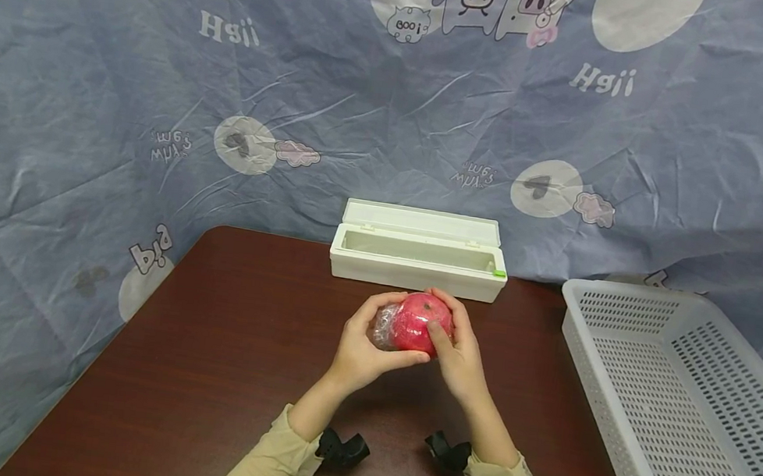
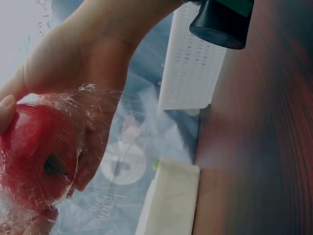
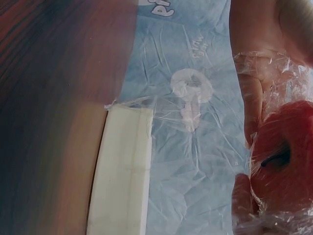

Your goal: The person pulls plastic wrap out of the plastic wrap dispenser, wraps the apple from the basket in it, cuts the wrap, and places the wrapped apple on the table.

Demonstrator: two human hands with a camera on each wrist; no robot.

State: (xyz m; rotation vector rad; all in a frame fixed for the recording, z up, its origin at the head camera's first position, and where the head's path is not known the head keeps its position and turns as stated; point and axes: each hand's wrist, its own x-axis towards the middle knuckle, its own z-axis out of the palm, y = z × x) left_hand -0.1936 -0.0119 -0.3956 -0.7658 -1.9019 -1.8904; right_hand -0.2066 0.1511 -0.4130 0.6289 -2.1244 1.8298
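Note:
A red apple [image 1: 423, 323] is held up over the table between both hands, with clear plastic wrap [image 1: 384, 326] around it. Loose wrap bunches on the left side of the apple in the head view. My left hand [image 1: 359, 355] grips from the left, thumb along the near side and fingers at the far side. From the right, my right hand [image 1: 465, 361] holds the apple, its thumb pressing on the front. The dark stem [image 3: 279, 156] shows through the film in the right wrist view. Crinkled film [image 2: 88, 105] also spreads across a hand in the left wrist view.
Beyond the hands, a long white box [image 1: 417, 276] with a raised lid and a green tab stands at the table's back edge. A white perforated basket [image 1: 604, 420] sits at the right. The brown table [image 1: 214, 344] meets a patterned blue cloth [image 1: 382, 112] behind.

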